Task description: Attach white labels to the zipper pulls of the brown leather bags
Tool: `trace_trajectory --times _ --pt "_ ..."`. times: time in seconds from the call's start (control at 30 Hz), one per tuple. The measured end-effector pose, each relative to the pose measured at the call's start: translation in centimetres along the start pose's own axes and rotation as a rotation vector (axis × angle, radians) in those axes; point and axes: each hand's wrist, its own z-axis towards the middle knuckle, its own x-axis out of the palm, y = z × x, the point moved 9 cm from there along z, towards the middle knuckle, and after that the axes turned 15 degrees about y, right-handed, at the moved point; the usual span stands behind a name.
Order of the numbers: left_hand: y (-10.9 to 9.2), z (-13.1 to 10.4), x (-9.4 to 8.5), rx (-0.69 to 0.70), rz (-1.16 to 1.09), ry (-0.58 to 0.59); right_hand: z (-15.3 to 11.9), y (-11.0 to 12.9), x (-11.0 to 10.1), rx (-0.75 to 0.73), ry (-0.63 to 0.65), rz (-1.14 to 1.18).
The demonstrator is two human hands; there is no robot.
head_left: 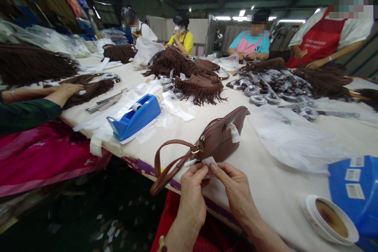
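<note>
A brown handbag (220, 139) lies tilted on the white-covered table near its front edge, its looped strap (159, 157) hanging toward the left. White tissue is wrapped on its zipper pull. At the bag's near end, my left hand (193, 193) and my right hand (234, 185) meet, thumbs and fingers pinched. Between them is a small piece of white tissue (210, 161) by the metal ring of the strap. A bit of brown leather shows under my fingertips. Left of the bag stands a blue tape dispenser (136, 116).
Fringed brown bags (201, 86) and wrapped straps (271, 82) are piled farther back. Clear plastic (283, 134) lies to the right, near a round container (330, 218) and a blue object (354, 193). Another person's hand (66, 92) works at left; several people are at the far side.
</note>
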Motion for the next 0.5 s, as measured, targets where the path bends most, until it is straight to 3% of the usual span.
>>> trace_trajectory --times 0.23,0.5 --pt "0.5 0.6 -0.3 0.033 -0.029 -0.023 0.4 1.6 -0.3 -0.084 -0.010 -0.320" --pt "0.6 0.4 0.1 0.024 -0.148 -0.083 0.7 2.2 0.1 -0.135 -0.034 -0.259"
